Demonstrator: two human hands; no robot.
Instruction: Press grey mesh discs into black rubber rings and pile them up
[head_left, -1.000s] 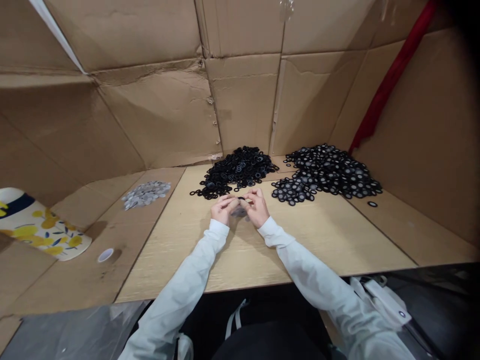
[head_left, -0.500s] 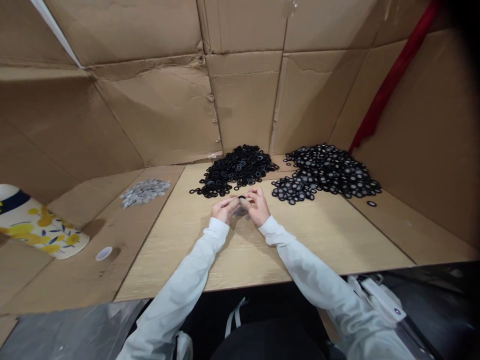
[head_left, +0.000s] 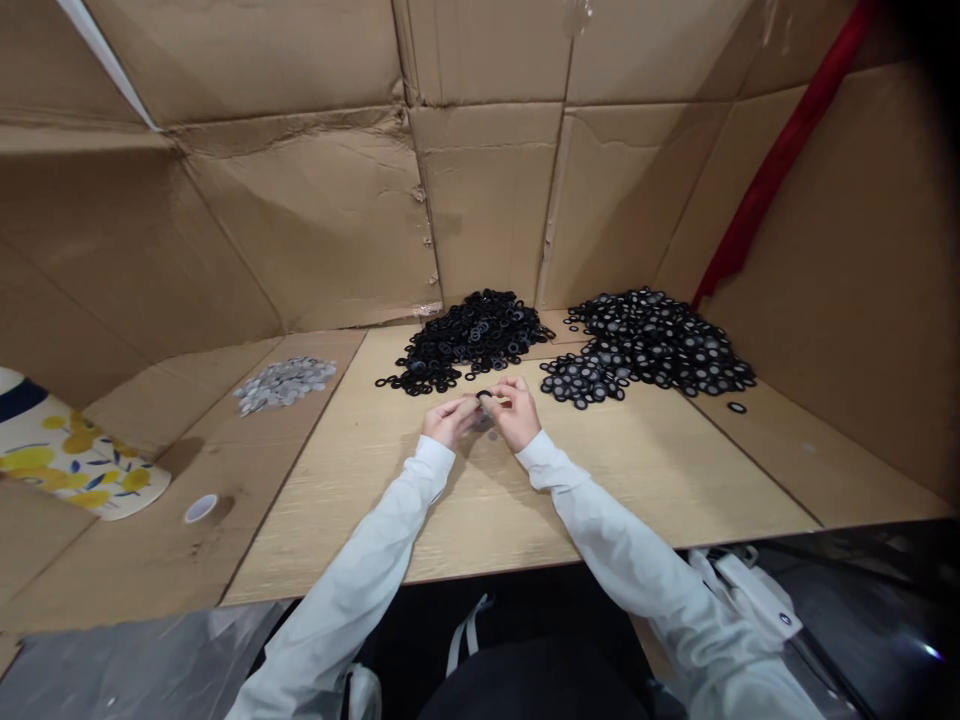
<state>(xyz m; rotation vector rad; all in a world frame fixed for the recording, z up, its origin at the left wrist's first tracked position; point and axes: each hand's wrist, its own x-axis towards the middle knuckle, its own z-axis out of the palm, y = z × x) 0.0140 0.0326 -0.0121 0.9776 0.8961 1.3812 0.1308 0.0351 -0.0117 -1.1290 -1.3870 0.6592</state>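
Note:
Between my fingertips, above the middle of the board, is a small black ring [head_left: 484,394]. My left hand [head_left: 448,420] pinches it from the left, and my right hand [head_left: 515,413] grips it from the right. Whether a disc sits inside the ring I cannot make out. Below the hands lie a few pale grey discs [head_left: 487,423], partly hidden by the fingers. Just beyond is a heap of loose black rings [head_left: 480,330]. Right of it spreads a heap of black rings with grey centres [head_left: 652,340].
A pile of grey discs [head_left: 286,383] lies on cardboard at the left. Nearby are a small white cup-like piece [head_left: 201,508] and a patterned bottle-like container [head_left: 82,460]. Cardboard walls [head_left: 487,200] enclose the table, with a red strip [head_left: 780,160] at the right.
The view has shifted slightly. Both hands stay together on the black ring, with hardly any visible movement of the fingers.

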